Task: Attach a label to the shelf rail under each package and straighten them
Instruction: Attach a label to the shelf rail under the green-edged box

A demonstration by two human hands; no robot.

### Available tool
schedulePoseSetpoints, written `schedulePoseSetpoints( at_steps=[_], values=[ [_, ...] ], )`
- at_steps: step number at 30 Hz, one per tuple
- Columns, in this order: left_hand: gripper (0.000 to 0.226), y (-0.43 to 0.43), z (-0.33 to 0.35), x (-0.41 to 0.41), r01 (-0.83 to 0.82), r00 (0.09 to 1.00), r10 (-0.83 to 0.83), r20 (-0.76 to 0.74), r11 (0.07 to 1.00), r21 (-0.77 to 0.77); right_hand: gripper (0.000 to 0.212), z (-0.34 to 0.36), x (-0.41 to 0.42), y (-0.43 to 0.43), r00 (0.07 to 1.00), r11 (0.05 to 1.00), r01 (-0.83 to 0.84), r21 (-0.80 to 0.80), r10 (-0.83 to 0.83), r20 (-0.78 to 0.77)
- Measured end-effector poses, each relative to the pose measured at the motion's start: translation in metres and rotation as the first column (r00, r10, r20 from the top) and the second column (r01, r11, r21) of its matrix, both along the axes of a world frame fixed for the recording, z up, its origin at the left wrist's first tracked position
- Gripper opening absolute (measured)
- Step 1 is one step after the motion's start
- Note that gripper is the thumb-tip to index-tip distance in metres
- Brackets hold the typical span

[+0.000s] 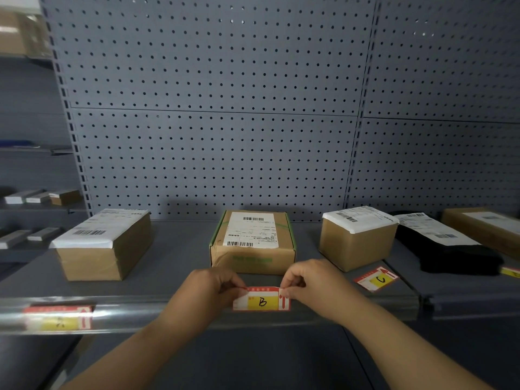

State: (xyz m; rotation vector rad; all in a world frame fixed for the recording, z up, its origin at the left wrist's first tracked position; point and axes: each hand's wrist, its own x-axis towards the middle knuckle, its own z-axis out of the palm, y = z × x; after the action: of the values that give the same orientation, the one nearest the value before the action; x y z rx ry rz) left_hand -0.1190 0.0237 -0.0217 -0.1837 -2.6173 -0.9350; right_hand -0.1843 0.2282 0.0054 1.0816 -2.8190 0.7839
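Left hand (pixel 209 287) and right hand (pixel 305 280) each pinch a top corner of label B (pixel 261 301), squaring it to the rail (pixel 126 313) under the middle box (pixel 253 243); label C (pixel 377 278) lies loose on the shelf.

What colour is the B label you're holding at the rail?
Red border, yellow centre with a black B; clearest in the head view.

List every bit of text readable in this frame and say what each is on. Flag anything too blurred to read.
"B": handwritten on the yellow field of the label pinched in the grip of the left hand and right hand at the shelf rail.
"C": handwritten on the label lying on the shelf.
Label in the rail at left: letter blurred, unreadable.
Red print on all labels: too small.
Shipping labels on the packages: barcodes only, text too small.
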Motion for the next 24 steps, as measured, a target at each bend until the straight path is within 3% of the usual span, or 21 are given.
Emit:
schedulePoseSetpoints(
  at_steps=[7,13,24],
  values=[
    [0.031,0.001,0.006,0.001,-0.059,0.994,0.058,0.097,0.998,0.016,0.011,0.001,0.001,-0.001,1.000,1.000,0.005,-0.004,-0.005,0.012],
    [0.019,0.003,0.011,0.001,-0.103,0.982,0.098,0.161,0.995,0.019,0.010,0.000,0.001,-0.003,0.999,0.999,0.029,-0.016,-0.028,0.027],
    [0.021,0.005,0.013,0.002,-0.117,0.976,0.113,0.185,0.993,0.010,0.008,0.002,0.001,-0.003,0.997,0.999,0.042,-0.011,-0.042,0.060]
  ],
)
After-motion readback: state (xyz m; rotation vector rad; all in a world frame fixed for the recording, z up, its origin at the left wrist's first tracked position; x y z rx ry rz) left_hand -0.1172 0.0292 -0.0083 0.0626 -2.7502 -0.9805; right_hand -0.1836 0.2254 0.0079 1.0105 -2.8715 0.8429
